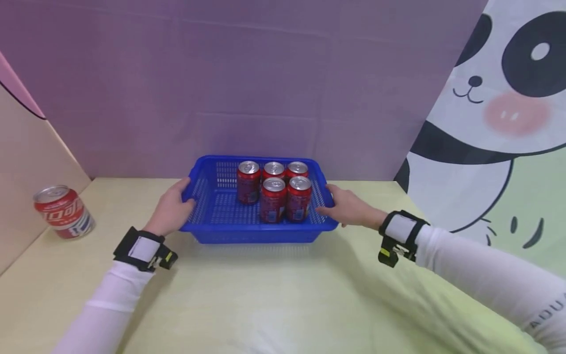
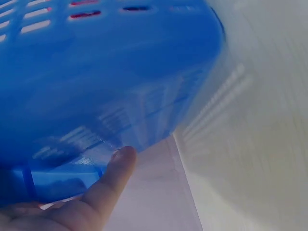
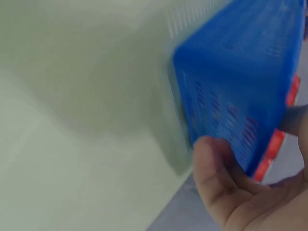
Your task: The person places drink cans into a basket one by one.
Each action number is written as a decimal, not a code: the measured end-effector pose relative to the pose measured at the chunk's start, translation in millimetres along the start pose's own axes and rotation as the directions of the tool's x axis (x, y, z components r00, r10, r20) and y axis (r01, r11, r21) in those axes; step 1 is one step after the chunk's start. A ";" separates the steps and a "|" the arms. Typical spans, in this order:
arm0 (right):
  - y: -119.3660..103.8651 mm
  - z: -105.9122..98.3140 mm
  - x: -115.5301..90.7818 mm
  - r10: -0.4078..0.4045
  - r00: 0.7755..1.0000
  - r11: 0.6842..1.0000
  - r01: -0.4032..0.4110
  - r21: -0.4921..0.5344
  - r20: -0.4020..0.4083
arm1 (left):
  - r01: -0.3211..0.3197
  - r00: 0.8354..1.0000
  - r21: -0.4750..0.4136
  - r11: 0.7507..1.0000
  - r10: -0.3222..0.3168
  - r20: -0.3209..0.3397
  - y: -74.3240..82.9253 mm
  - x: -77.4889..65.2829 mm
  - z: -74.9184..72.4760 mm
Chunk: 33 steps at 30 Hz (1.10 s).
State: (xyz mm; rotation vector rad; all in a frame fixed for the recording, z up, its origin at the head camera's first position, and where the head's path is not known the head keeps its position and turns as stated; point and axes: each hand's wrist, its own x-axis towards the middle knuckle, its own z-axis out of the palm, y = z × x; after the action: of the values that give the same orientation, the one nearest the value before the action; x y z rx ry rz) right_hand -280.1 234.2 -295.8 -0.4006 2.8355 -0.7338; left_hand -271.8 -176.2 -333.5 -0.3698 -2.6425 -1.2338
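A blue plastic basket with slotted walls is held at its two ends. It looks slightly raised, with slotted light falling on the table below it. Several red soda cans stand upright inside, grouped toward the middle and right. My left hand grips the left end by the rim, thumb over the top; in the left wrist view a finger lies against the outer wall. At the right end my right hand grips the rim, its fingers curled under it from outside in the right wrist view.
Over at the far left of the pale yellow table, a larger red and white can stands by the side wall. A purple wall rises behind the basket, and a panda-printed panel is on the right.
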 end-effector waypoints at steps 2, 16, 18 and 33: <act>1.6 4.4 -1.4 -0.021 1.000 1.000 0.021 0.012 -0.007 | -0.040 0.999 0.034 0.999 0.039 0.020 1.1 -1.1 -5.4; 5.3 6.7 1.4 -0.079 0.997 0.995 0.078 -0.054 -0.006 | -0.053 0.997 0.579 0.814 0.016 0.070 -33.8 -14.5 -151.4; 3.2 7.5 2.2 -0.077 0.997 0.996 0.077 -0.047 0.002 | 0.042 0.992 0.604 0.796 -0.106 0.071 -45.6 -22.2 -174.3; -1.3 6.1 -0.1 -0.060 0.998 0.997 0.061 -0.045 0.016 | 0.123 0.987 0.556 0.822 -0.159 0.016 -111.1 -40.3 -195.1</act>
State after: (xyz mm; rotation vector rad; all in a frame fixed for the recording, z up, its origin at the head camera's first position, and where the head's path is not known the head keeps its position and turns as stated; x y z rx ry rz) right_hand -278.2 230.4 -300.4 -0.4984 2.8417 -0.6756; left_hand -253.0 -401.4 -302.0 -0.1113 -2.9604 -0.4309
